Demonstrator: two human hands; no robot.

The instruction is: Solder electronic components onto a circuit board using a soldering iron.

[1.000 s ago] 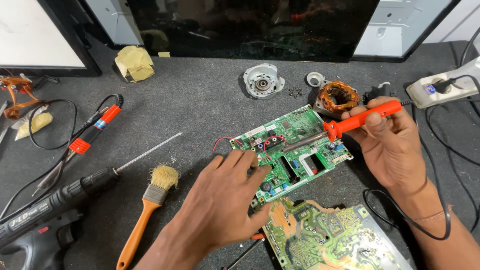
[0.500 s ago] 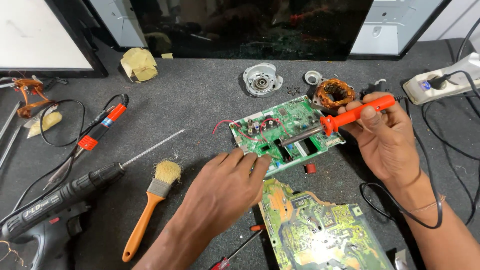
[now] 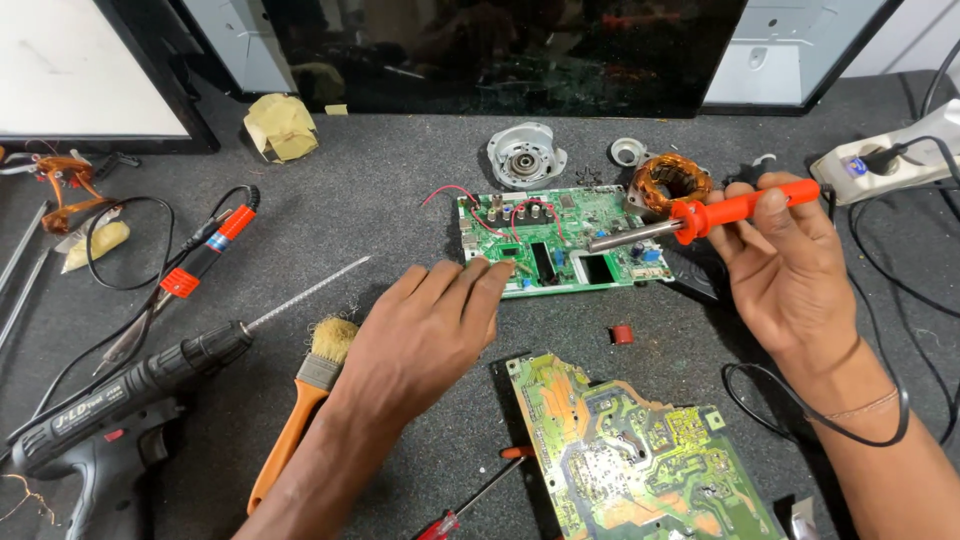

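board [image 3: 560, 240] touching left hand [image 3: 425, 335] fingertips

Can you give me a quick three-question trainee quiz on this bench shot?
1. Which hand holds the orange soldering iron?
2. True or false: the left hand rests on the yellow-green board.
3. What lies nearest the left wrist: A) copper coil B) paintbrush C) power strip?

Key:
1. The right hand.
2. False; its fingertips touch the edge of the green circuit board.
3. B.
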